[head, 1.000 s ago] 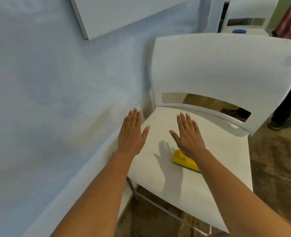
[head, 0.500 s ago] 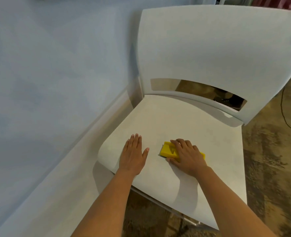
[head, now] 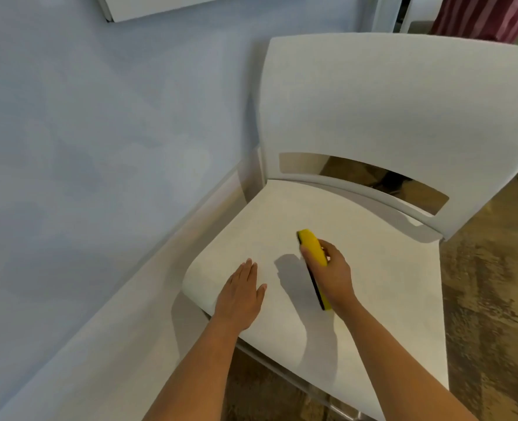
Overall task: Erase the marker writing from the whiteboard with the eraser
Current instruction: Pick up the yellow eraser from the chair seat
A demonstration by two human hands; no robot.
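Observation:
My right hand [head: 332,276] grips a yellow eraser [head: 312,249] with a dark felt face, lifted off the white chair seat [head: 373,268] and turned on its edge. Its shadow falls on the seat to the left. My left hand [head: 241,294] hovers flat and open over the seat's front left corner, holding nothing. The lower edge of the whiteboard [head: 160,7] hangs on the blue wall at the top left; no writing shows on the visible strip.
The white chair's backrest [head: 403,110] rises behind the seat, close to the blue wall [head: 84,147] and its white baseboard [head: 124,314]. Wooden floor [head: 488,299] lies to the right. A person in striped red cloth [head: 482,13] stands at the top right.
My right hand closed on the eraser lying on the seat and lifted it, turning it on edge. The view tilted back up, bringing the whiteboard's edge back into sight.

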